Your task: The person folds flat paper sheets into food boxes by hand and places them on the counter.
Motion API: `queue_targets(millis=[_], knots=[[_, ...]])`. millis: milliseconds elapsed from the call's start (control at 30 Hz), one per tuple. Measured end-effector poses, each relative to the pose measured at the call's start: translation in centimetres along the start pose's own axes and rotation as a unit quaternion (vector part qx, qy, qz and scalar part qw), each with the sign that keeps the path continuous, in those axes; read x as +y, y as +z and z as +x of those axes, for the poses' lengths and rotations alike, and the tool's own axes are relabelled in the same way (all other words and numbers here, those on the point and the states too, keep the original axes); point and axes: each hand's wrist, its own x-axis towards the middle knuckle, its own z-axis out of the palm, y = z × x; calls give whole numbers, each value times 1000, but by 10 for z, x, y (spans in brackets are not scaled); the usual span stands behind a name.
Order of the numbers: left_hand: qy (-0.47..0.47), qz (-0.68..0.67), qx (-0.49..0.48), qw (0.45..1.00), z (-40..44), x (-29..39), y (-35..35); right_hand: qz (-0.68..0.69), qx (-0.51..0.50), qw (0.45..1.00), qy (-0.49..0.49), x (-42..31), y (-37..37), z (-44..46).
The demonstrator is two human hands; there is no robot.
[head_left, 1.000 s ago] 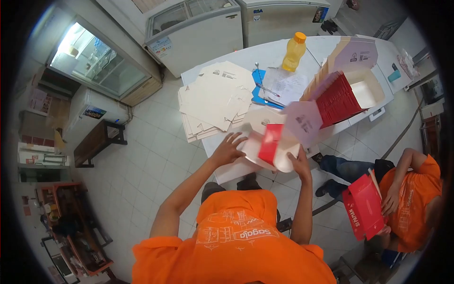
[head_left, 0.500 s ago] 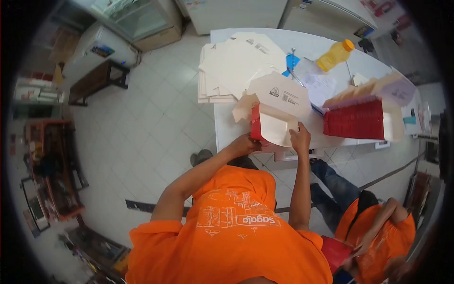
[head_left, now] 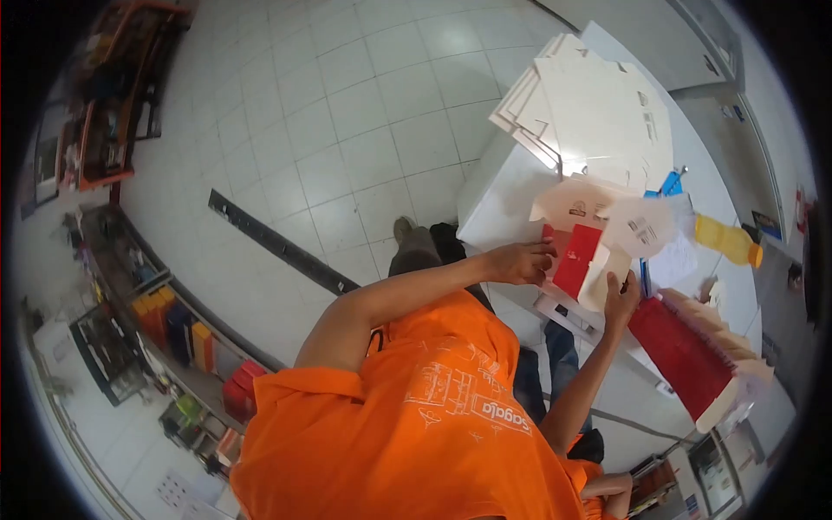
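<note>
A partly folded carton (head_left: 578, 260), red outside and cream inside, is between my hands at the edge of the white table (head_left: 503, 186). My left hand (head_left: 523, 262) grips its left side, fingers bent at the red edge. On the right side, my right hand (head_left: 620, 299) pinches a cream flap with the thumb. A printed cream lid panel (head_left: 640, 227) stands up behind. Flat cream carton sheets (head_left: 598, 113) lie stacked beyond it. To the right is a nested row of red folded cartons (head_left: 680, 355).
A yellow bottle (head_left: 726, 240) lies toward the table's far side, near papers (head_left: 674, 256) and a blue item (head_left: 670, 184). Another person's orange sleeve (head_left: 582, 472) shows at the bottom right. Shelves with goods (head_left: 178, 334) stand at the left.
The view has turned, shifting the table to the right. The carton's red panel, upright at its left side half a second ago, now lies across its middle between my hands.
</note>
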Motion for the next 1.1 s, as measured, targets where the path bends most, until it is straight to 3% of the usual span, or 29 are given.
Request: queue_targets(millis=[133,333,433,533,667,767,933,1100], knots=[[-6,-20,43,999,2,-3,4,-66,41,995,-58,3,4,4],[-4,23,46,999,6,-7,-3,-49,2,999,-11,-12,-4,7],[-11,63,-114,991,0,-19,-10,-48,-27,998,-2,-15,-3,12],[28,5,42,999,9,-20,-13,-68,-9,998,2,-25,-1,13],[63,20,70,995,20,-18,-33,14,-14,1000,-1,-36,2,14],[78,-16,-1,997,15,-45,-19,-93,34,995,25,-74,-1,7],[59,1,-54,997,25,-61,-48,-93,126,987,36,-36,17,-3],[73,-47,-20,996,34,-68,-70,-70,161,982,76,-34,34,-14]])
